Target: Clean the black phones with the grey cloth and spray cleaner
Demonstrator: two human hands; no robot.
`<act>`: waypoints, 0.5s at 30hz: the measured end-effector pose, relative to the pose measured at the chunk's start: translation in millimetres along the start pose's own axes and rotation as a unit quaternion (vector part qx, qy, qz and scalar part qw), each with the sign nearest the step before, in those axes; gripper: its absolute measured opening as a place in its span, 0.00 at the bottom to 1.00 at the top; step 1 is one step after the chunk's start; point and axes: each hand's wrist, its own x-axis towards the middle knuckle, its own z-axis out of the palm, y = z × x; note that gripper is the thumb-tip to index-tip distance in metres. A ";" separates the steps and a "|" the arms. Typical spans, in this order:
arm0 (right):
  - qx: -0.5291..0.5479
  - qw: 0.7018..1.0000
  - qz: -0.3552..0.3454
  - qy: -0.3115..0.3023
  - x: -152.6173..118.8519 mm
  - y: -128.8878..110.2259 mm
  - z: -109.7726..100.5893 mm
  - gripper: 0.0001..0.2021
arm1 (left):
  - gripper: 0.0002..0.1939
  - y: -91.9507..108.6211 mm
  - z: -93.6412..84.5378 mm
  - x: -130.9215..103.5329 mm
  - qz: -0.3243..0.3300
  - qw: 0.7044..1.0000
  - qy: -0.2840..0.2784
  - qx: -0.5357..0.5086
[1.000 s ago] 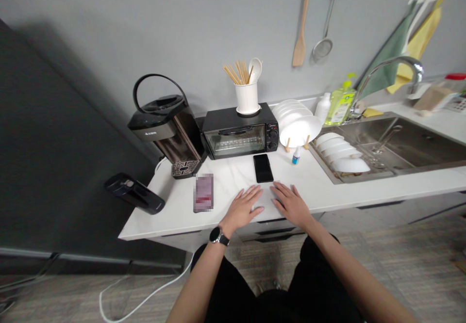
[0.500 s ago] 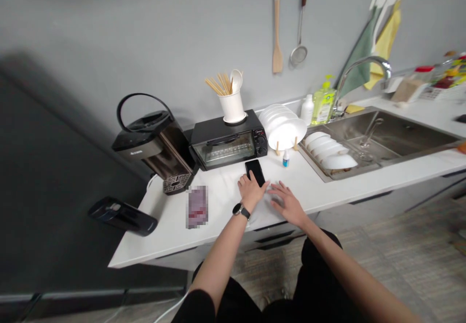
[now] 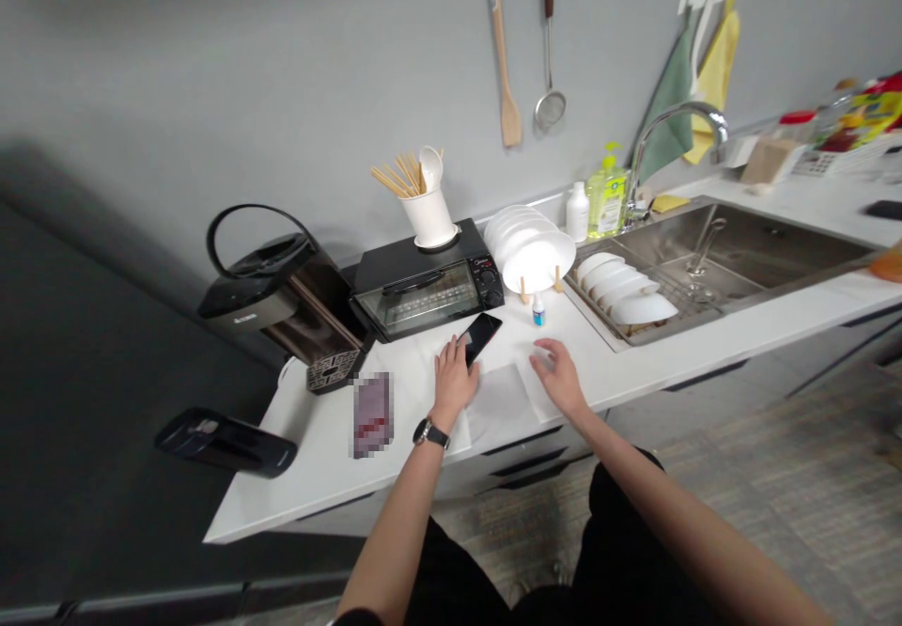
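Head view: my left hand (image 3: pixel 455 386) was on black phone (image 3: pixel 485 333), fingers at its near-left edge; clasping or merely pressing, I couldn't tell. My right hand (image 3: pixel 564 382) was apart from phone, fingers loosely bent, grip released, nothing in it. Phone sat slantwise over worktop (image 3: pixel 415 400), in front of toaster oven (image 3: pixel 429 299), small bottle (image 3: pixel 538 313) off to right. Progress, as I judged it: one-handed contact made, clear lift not shown. Plates (image 3: pixel 539 264) stood upright beside oven, bowls (image 3: pixel 641 309) leaned at sink (image 3: pixel 782 255).
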 end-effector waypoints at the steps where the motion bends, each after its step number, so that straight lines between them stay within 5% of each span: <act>1: -0.005 0.999 0.013 0.033 16.8 5.5 -1.1 0.22 | 0.29 2.0 -0.4 -9.3 0.014 0.999 0.024 -0.020; 4: -0.008 0.997 0.031 0.070 71.1 14.0 -3.5 0.35 | 0.25 13.5 -2.2 -45.4 0.045 0.993 0.063 -0.088; 8: 0.015 0.999 0.036 -0.037 105.2 -0.4 -0.4 0.32 | 0.20 27.9 -11.0 -98.8 0.088 0.982 0.038 -0.161; 12: 0.047 0.987 0.003 -0.153 57.2 -42.4 0.2 0.29 | 0.17 26.3 -32.3 -129.6 0.039 0.966 0.027 -0.253; 15: 0.061 0.935 -0.071 -0.342 -10.7 -79.7 -8.8 0.20 | 0.17 22.4 -51.1 -132.8 -0.003 0.955 0.012 -0.297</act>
